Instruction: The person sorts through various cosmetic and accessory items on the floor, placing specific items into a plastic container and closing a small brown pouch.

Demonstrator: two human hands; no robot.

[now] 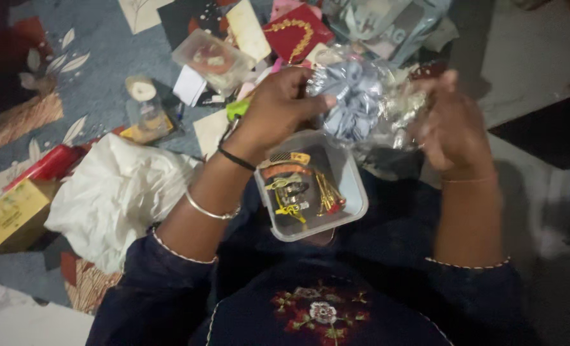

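Both hands hold a crinkled clear plastic packet (387, 109) with a grey-blue fabric scrunchie (352, 106) inside it. My left hand (275, 106) pinches the packet's left side, fingers closed on the plastic. On the packet's right side, my right hand (451, 122) is motion-blurred. Just below the hands, on my lap, rests an open clear plastic box (355, 205) with several small hair clips and pins in yellow, orange and red.
A crumpled white plastic bag (115, 192) lies at my left. Beyond it sit a yellow carton (13, 214), a red packet (48, 163), a small jar (144, 112), a clear lidded box (211, 61), a red card with a gold chain (296, 32) and flat cards on a patterned blue cloth.
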